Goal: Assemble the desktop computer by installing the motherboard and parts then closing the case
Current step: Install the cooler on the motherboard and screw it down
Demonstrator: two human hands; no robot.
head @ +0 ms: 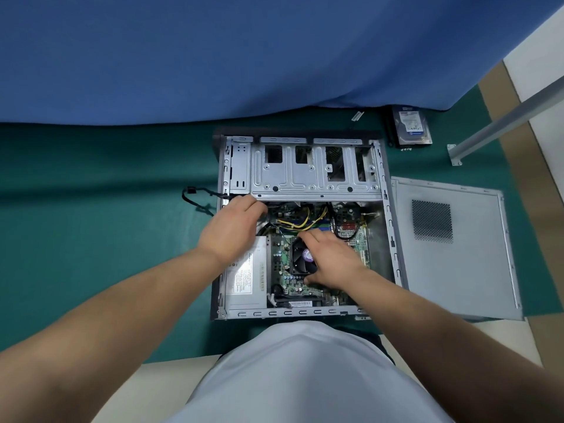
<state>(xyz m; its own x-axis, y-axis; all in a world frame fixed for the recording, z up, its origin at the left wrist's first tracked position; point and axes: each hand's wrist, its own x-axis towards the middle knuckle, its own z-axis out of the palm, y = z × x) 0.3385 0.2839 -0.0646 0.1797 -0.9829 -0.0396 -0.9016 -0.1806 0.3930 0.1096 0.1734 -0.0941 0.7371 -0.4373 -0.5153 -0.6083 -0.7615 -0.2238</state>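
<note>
Here, an open computer case (300, 166) was seen lying on its side on a green mat (91, 193), with the motherboard (354, 239) already seated inside it. The left hand (232, 227) was placed at the case's left inner edge, just under the drive cage (314, 175), fingers curled down among black cables (195, 198); whether anything was actually gripped there could not be told. The right hand (332, 254) was laid over the CPU cooler fan (300, 257), fingers spread and lightly bent, thumb at the fan's near edge, fingertips touching near the yellow wires (300, 219); a firm clamp was not shown. A silver power supply (247, 279) was seen in the near-left corner of the case, beside the motherboard. The detached side panel (451, 248) was laid flat just right of the case. 1 hard drive (410, 126) was seen beyond the case's far-right corner, with a few small screws (406, 149) just in front of it. A blue cloth (244, 56) was hung behind the mat.
</note>
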